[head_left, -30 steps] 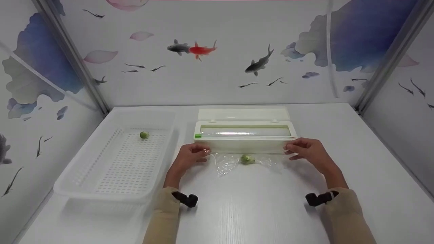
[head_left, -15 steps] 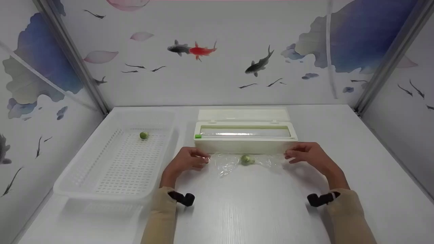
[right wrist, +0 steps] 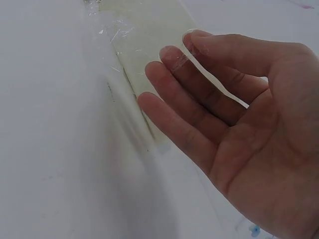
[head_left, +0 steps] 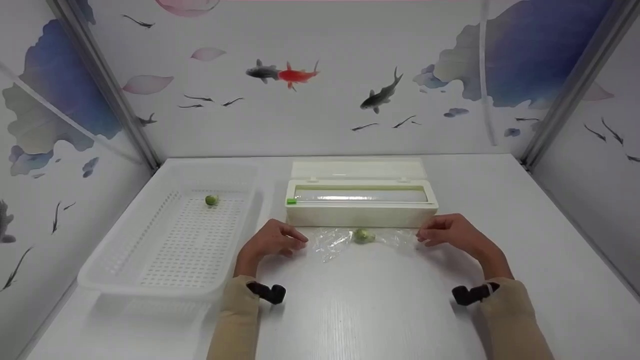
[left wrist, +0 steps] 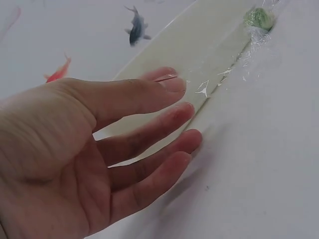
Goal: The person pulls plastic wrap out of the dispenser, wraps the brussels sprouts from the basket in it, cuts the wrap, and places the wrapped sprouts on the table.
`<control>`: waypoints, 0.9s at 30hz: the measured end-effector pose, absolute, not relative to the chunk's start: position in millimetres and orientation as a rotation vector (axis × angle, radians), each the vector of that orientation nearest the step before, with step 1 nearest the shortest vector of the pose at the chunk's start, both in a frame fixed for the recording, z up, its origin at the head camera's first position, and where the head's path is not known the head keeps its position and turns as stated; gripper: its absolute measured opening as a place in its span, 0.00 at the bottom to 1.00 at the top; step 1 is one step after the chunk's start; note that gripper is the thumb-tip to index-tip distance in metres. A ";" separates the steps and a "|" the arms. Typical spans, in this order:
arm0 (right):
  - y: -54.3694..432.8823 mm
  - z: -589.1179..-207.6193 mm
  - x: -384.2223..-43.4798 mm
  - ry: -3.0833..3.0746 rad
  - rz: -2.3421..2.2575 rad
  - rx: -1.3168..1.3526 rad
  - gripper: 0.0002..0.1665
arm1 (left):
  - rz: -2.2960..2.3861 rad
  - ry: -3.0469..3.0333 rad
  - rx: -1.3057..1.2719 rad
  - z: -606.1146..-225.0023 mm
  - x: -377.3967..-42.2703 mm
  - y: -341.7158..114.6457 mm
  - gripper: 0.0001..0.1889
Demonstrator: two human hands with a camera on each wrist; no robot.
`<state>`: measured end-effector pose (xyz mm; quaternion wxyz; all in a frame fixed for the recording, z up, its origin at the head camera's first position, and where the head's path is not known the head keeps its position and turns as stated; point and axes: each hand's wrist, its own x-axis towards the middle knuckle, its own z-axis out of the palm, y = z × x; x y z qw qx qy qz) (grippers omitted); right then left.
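A sheet of cling film [head_left: 332,241] stretches between the two hands, with a small round green vegetable like a Brussels sprout [head_left: 363,236] wrapped in its middle. At its left end, the left hand [head_left: 274,238] pinches the film between thumb and index finger; the other fingers [left wrist: 164,172] spread loosely. On the opposite side the right hand [head_left: 450,232] pinches the other end, and clear film crosses its fingertips [right wrist: 175,59]. Directly behind the film stands a cream cling film dispenser [head_left: 361,217], its lid [head_left: 357,168] tipped back and the film roll [head_left: 362,194] showing inside.
To the left lies a white perforated basket [head_left: 95,265] holding one more green sprout [head_left: 211,200]. The white table [head_left: 360,315] meets printed panels [head_left: 320,125] with fish at the back and sides.
Both hands have drawn slightly toward the person, away from the dispenser's front. The film between them hangs a little lower, and the wrapped sprout stays nearly in place.
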<state>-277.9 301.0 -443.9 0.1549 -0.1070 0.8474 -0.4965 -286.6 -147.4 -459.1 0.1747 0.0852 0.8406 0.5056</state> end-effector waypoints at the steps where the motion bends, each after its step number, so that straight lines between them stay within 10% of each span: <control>1: 301.0 -444.0 -277.9 2.434 -1.408 -0.296 0.19 | 1.422 2.387 0.243 -459.7 -286.9 -147.9 0.08; 27: 290.9 -395.1 -260.5 2.583 -1.275 -0.381 0.25 | 1.695 2.369 0.293 -407.9 -269.0 -122.7 0.17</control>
